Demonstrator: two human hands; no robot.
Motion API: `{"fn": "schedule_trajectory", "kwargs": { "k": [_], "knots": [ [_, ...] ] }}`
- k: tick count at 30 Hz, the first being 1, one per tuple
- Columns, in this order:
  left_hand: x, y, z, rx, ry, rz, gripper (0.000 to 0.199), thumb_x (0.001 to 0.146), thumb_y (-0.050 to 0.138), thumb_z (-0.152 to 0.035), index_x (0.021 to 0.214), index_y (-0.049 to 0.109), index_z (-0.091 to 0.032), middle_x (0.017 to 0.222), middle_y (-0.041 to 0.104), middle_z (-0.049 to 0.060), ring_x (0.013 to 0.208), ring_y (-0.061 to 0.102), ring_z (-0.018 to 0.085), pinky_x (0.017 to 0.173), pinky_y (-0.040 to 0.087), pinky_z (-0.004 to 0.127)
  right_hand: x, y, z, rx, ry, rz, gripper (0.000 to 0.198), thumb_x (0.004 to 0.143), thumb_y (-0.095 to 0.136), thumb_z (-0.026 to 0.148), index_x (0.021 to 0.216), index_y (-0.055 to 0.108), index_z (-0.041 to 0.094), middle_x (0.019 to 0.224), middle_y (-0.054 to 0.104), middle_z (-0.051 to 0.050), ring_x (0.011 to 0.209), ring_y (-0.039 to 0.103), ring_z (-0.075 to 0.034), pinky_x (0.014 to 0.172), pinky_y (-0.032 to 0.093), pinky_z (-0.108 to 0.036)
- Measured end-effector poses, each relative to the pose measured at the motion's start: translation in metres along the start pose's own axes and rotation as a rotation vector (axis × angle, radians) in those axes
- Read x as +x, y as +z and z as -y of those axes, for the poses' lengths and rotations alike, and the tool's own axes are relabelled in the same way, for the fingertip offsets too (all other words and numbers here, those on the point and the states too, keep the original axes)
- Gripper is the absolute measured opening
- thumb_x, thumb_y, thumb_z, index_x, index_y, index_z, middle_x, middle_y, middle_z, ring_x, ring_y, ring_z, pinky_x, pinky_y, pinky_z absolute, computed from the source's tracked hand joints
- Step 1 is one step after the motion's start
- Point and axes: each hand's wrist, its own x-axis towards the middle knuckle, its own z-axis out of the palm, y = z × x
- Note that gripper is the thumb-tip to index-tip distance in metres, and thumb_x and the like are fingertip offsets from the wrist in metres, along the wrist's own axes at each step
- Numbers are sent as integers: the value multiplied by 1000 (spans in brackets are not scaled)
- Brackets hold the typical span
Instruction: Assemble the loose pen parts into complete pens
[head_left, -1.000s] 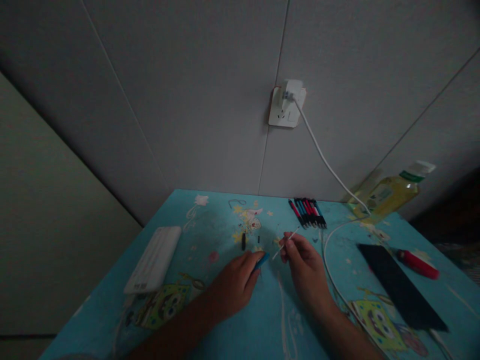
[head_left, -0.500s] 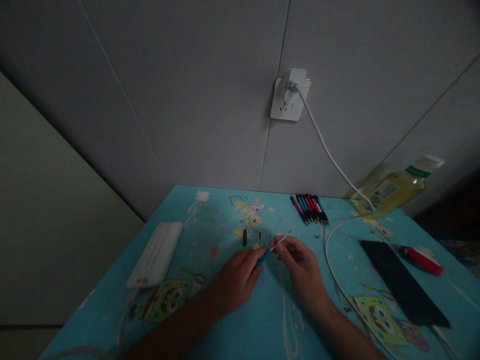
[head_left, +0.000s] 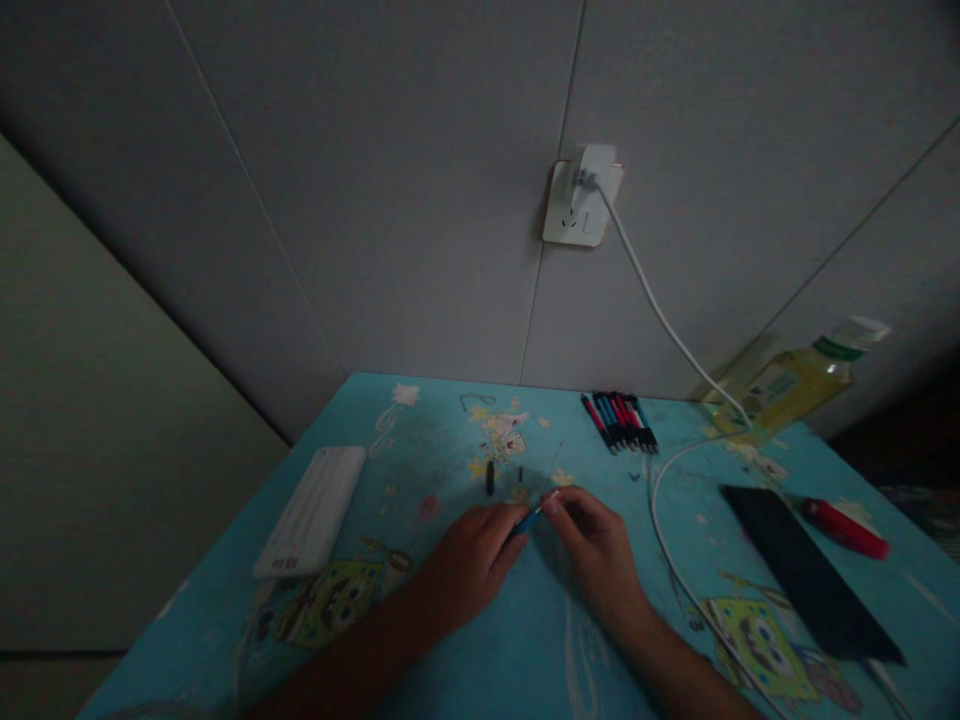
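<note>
My left hand (head_left: pixel 472 555) is closed around a blue pen barrel (head_left: pixel 527 521), whose far end points up and to the right. At that end, my right hand (head_left: pixel 596 540) pinches a thin pale pen refill (head_left: pixel 552 495) between thumb and fingers. Only a short stretch of the refill shows at the barrel's mouth. Just beyond my hands lie a black rubber pen grip (head_left: pixel 490 478) and a smaller dark piece (head_left: pixel 520 473), too small to name.
Several pens (head_left: pixel 621 422) lie in a row at the back. A white power bank (head_left: pixel 311 512) is on the left. To the right are a white cable (head_left: pixel 654 490), a dark flat panel (head_left: pixel 810 570), a red-handled object (head_left: pixel 846 527) and a pump bottle of yellow liquid (head_left: pixel 795 385).
My right hand has moved slightly down and left, closer to the barrel. Much less of the refill shows outside the barrel now. My left hand stays nearly still.
</note>
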Motion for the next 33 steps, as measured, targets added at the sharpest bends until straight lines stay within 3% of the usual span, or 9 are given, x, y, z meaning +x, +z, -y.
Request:
{"fn": "schedule_trajectory", "kwargs": {
  "k": [9,13,19,27,30,33],
  "knots": [
    [0,0,0,-133,-58,-47,26,96,48,-28,119,61,-23,109,69,8,100,64,23,88,47,32,1,2,4,13,-10,56,18,91,59,36,87,66,20,81,66,-1,77,59,-17,72,46,-26],
    [-2,1,1,-146,-17,-104,25,94,52,-25,116,63,-23,103,71,6,93,67,21,85,48,29,-1,2,6,-20,-77,56,17,92,57,34,86,65,20,83,65,-2,81,59,-17,76,46,-26],
    [-5,3,3,-55,22,-35,23,95,49,-26,116,59,-21,99,70,6,86,66,18,80,48,28,-2,1,11,-67,-184,82,14,92,58,30,85,66,21,82,63,-1,79,59,-16,74,46,-26],
    [-1,4,5,-97,-45,-13,37,98,43,-28,134,45,-21,86,68,2,72,63,15,72,49,26,3,-2,9,-208,-291,165,14,95,55,26,91,67,22,91,66,-3,87,61,-17,81,46,-28],
    [5,-4,9,-106,-78,-92,30,99,38,-26,126,51,-20,87,67,2,69,62,14,74,48,27,17,-6,4,-339,-298,229,18,97,51,28,100,68,23,96,68,-4,91,62,-17,85,46,-29],
    [10,-13,14,-82,-136,-203,27,99,38,-26,122,51,-19,90,67,3,69,62,14,75,47,28,38,-8,-2,-658,-246,263,18,95,53,29,102,69,23,95,69,-4,89,63,-17,83,45,-28]
  ]
}}
